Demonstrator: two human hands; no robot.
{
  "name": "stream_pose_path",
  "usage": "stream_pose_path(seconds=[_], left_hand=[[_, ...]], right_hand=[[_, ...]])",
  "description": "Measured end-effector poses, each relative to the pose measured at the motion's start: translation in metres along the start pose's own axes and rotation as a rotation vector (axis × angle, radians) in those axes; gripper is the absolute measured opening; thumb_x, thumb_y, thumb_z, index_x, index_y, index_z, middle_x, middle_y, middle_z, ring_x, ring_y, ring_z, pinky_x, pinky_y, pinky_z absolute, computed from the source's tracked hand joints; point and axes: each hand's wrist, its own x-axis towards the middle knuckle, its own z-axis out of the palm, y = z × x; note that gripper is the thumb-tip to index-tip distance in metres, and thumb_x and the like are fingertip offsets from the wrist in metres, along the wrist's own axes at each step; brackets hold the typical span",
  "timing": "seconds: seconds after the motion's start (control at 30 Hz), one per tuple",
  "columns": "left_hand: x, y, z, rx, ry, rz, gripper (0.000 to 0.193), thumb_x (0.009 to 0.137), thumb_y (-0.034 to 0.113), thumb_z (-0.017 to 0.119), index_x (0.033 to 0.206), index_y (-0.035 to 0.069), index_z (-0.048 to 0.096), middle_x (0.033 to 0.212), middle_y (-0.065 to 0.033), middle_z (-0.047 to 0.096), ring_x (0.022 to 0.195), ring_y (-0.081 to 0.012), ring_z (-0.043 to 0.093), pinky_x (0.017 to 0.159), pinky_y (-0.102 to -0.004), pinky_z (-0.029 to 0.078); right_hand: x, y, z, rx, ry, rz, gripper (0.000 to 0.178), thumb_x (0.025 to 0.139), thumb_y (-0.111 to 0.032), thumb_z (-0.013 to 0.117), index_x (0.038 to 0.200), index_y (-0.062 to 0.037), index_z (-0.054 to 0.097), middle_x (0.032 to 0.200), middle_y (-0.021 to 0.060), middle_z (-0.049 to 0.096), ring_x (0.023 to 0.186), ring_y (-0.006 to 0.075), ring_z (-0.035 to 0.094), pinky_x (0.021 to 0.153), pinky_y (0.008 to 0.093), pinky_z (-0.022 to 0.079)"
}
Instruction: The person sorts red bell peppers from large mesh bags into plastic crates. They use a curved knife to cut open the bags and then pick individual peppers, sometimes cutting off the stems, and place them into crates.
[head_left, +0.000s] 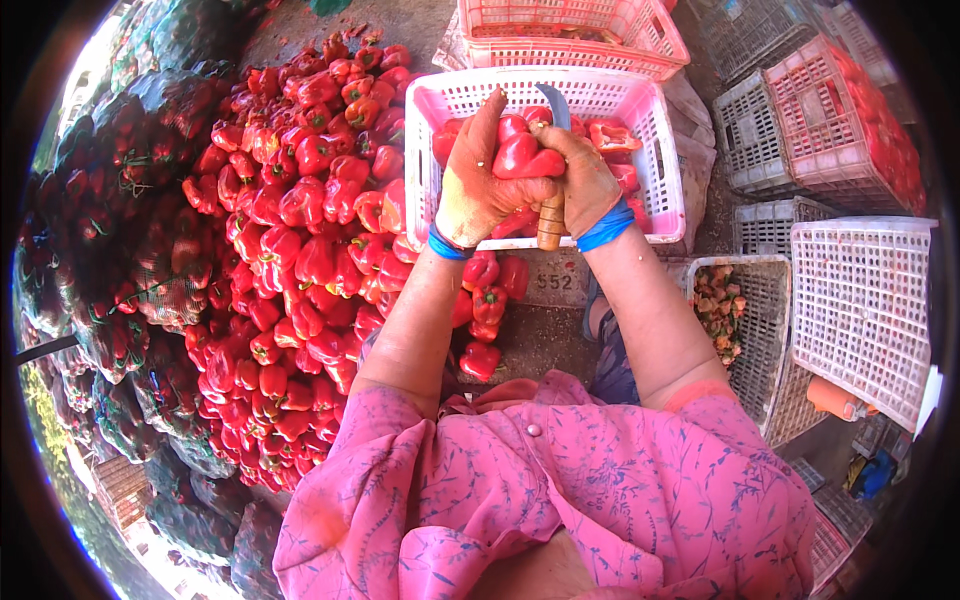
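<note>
Glossy red bell pepper (528,160), seen in the head view, sits between both hands, above the near part of a pink-and-white slotted plastic crate (652,150). The left hand (470,185) cradles it from below, fingers curled under it and thumb raised, a partly closed hold. The right hand (583,180) is wrapped around the knife with a pale wooden handle and curved metal blade (550,225); its blade points away from the body, beyond the pepper. Whether the edge touches the flesh cannot be told.

To handle this well, the left fingers should support the pepper without squeezing its walls, and their tips ought to stay out of the blade's path, since the handle lies right beside them. Short, controlled strokes over the crate would probably suit best.

Inside that crate lie more red peppers, one a cut piece with a pale inside (612,135). Just beyond it stands another pink slotted crate (580,45), with a few small scraps inside. To the right, a grey plastic crate with a pale rim (740,260) holds brownish-green and reddish trimmings (722,315). Farther right, a faded pink crate (815,120) has red contents, too unclear to identify.
</note>
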Motion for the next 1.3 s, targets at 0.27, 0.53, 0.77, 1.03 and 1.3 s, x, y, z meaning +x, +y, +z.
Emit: stream_pose_path(seconds=[0.27,0.53,0.77,1.03,1.3], left_hand=[[-0.003,0.014,0.002,-0.618,0.015,-0.339,0.115,0.058,0.029,0.096,0.148,-0.005,0.031,0.132,-0.0155,0.056,0.118,-0.0212,0.055,0.1,-0.034,0.048],[0.003,0.006,-0.01,-0.439,-0.192,-0.207,0.112,0.059,0.022,0.095,0.15,0.0,0.033,0.137,-0.0114,0.054,0.126,-0.0192,0.05,0.107,-0.0343,0.043],[0.006,0.014,-0.015,-0.39,-0.233,-0.152,0.097,0.064,0.008,0.092,0.146,0.005,0.04,0.134,-0.007,0.055,0.124,-0.0179,0.051,0.106,-0.0337,0.045],[-0.001,0.01,-0.012,-0.164,-0.161,-0.11,0.074,0.069,0.003,0.085,0.135,0.006,0.052,0.128,-0.0061,0.061,0.119,-0.0197,0.056,0.105,-0.0337,0.044],[0.003,0.016,-0.01,0.265,-0.011,0.068,0.048,0.07,0.001,0.078,0.116,0.007,0.065,0.106,-0.0098,0.068,0.101,-0.0265,0.064,0.09,-0.0346,0.05]], right_hand=[[0.002,0.011,-0.011,-0.399,-0.105,-0.077,0.032,0.098,-0.025,0.044,0.092,-0.0047,0.068,0.073,0.0054,0.065,0.059,0.0142,0.062,0.054,0.0266,0.051],[-0.003,0.007,-0.018,-0.157,-0.06,0.077,0.028,0.096,-0.025,0.046,0.089,-0.0066,0.067,0.066,0.0047,0.063,0.054,0.0176,0.059,0.05,0.0309,0.048],[-0.01,0.002,-0.009,0.389,-0.095,0.237,0.015,0.09,-0.027,0.065,0.095,-0.0124,0.064,0.063,0.0012,0.058,0.051,0.014,0.055,0.049,0.0307,0.045],[-0.004,-0.011,-0.008,-0.248,0.021,0.071,0.022,0.082,-0.03,0.073,0.083,-0.0089,0.068,0.065,0.0014,0.061,0.052,0.0122,0.053,0.05,0.0273,0.044],[-0.013,-0.012,0.0,-0.199,0.096,0.112,0.026,0.084,-0.034,0.072,0.087,-0.0085,0.065,0.071,0.0009,0.065,0.057,0.0149,0.062,0.05,0.0293,0.047]])
